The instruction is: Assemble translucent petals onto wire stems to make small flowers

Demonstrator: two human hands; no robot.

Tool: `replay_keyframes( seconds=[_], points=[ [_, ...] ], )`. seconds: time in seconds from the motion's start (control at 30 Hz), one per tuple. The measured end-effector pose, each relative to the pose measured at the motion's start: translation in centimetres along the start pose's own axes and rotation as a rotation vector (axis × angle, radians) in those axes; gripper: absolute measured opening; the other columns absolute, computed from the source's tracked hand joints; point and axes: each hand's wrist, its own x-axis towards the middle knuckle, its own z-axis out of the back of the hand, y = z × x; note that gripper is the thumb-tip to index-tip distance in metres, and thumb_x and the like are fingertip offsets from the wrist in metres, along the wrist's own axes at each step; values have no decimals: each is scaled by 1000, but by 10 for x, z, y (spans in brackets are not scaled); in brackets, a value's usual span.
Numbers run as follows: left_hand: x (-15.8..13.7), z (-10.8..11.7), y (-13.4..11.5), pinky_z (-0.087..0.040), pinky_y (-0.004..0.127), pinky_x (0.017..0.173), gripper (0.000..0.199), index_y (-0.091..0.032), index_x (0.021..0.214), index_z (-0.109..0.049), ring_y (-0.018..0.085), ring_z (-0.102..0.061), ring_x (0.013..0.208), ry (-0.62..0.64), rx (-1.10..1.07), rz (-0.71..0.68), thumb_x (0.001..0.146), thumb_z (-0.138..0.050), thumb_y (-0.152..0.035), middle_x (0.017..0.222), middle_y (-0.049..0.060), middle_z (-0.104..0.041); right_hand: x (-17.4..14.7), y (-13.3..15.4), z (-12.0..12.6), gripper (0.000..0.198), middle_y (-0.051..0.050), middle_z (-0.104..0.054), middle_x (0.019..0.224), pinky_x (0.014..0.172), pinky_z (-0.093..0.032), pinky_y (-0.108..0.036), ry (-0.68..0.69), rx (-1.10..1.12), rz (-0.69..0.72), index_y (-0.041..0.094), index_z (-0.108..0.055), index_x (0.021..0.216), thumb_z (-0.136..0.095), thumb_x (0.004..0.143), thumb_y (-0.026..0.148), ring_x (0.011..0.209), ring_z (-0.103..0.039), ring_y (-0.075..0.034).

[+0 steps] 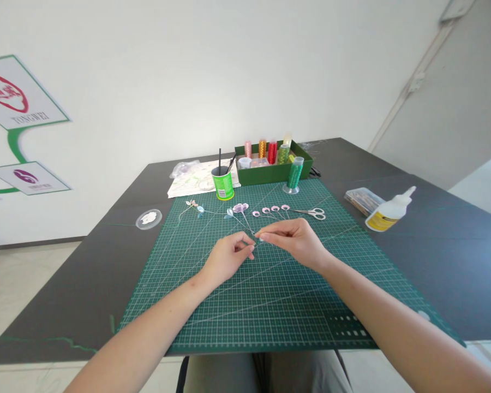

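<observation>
Above the middle of the cutting mat (pixel 245 311), my left hand (pixel 229 255) is closed in a pinch at the lower end of thin wire flower stems (pixel 247 224). These stems lead up to a pale purple flower (pixel 240 208) and a light blue leaf-shaped piece (pixel 229 213). My right hand (pixel 297 241) pinches close beside the left fingertips, at the same stem ends. A tiny pale bit shows under its fingers, too small to name. Several small pink loop petals (pixel 275 209) on wires lie just beyond, beside white-handled scissors (pixel 317 213).
A green tray (pixel 270 174) with several thread spools stands at the back, a green thread spool (pixel 295 174) before it. Left are a green can (pixel 223 184) with dark sticks, white paper (pixel 188 183) and a small dish (pixel 149 219). Right are a glue bottle (pixel 388 212) and a clear box (pixel 364 200).
</observation>
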Motion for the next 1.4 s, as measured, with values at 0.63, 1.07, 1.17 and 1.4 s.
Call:
replay_keyframes(
  seconds=[0.63,1.07,1.17,1.4],
  points=[
    [-7,-8,2,-43,24,58,12,-20,81,-66,15,-63,60,308,-82,-19,86,-60,-29,69,1,-73,5,-1,2,14,-5,-79,90,82,-59,-40,-159,121,-10,25,-81,82,-72,79,35,89,-73,-25],
    [-10,-8,-4,-48,24,68,11,-18,83,-66,14,-67,67,359,-103,-67,87,-62,-27,70,1,-73,11,-14,3,16,-4,-79,90,77,-58,-38,-220,35,-1,24,-81,84,-71,79,35,86,-73,-25],
    [-11,-7,-8,-48,23,66,11,-18,84,-67,14,-66,66,365,-75,-86,88,-61,-27,71,0,-74,12,-16,3,18,-4,-79,89,74,-57,-38,-218,6,-15,24,-81,84,-70,79,37,83,-72,-26],
    [-14,-4,-15,-47,21,65,10,-20,86,-69,13,-68,67,338,16,-139,89,-61,-26,73,-1,-75,14,-26,3,22,-5,-78,85,72,-54,-38,-194,-45,-72,22,-81,84,-69,79,40,83,-70,-26]
  ],
)
